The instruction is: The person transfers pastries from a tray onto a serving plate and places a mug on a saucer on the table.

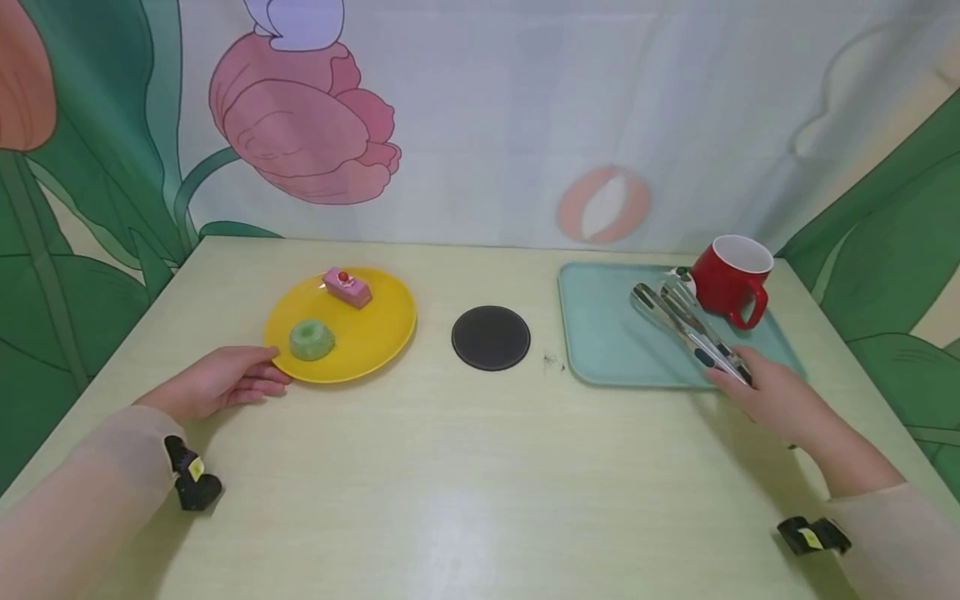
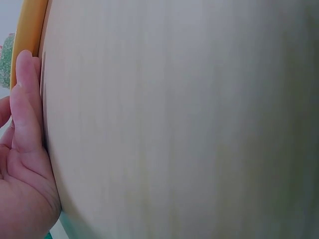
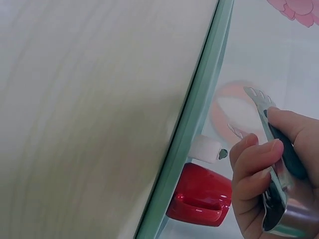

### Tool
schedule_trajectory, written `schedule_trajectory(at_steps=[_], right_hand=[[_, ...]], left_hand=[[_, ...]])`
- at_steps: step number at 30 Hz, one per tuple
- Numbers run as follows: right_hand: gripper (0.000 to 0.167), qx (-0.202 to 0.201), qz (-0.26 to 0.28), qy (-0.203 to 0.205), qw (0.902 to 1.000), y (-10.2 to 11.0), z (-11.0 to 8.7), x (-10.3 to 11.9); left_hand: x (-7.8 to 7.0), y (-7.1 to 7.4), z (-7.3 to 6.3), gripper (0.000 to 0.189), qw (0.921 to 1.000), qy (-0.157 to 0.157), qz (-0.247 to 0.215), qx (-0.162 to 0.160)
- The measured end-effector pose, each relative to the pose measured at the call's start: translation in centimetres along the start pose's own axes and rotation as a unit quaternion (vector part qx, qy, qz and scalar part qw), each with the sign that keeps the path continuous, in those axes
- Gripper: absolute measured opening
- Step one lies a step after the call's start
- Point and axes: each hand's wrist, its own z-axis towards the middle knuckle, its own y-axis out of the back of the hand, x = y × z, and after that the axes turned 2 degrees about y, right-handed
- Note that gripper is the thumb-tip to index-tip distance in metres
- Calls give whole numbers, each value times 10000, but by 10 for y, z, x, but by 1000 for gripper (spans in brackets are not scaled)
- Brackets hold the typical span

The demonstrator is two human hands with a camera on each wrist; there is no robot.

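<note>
At four o'clock, the right hand (image 1: 783,396) grips metal tongs (image 3: 294,158), tips parted, above the turquoise tray (image 1: 600,333); at nine, the left hand (image 1: 232,383) pinches the yellow plate (image 1: 367,342). The step appears to be steadying the plate; grasping would call for squeezing the tongs.
</note>
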Motion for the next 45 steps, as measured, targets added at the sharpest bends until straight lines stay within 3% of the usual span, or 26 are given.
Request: schedule_trajectory(at_steps=[28, 37, 45], right_hand=[[67, -48, 62, -184, 9998, -1, -11, -28], [84, 172, -74, -535, 9984, -1, -7, -30], [96, 297, -611, -702, 9952, 0, 0, -31]], left_hand=[[0, 0, 0, 54, 9998, -57, 161, -82], [-2, -1, -1, 53, 9999, -35, 96, -97], [1, 1, 1, 52, 9998, -28, 135, -129]])
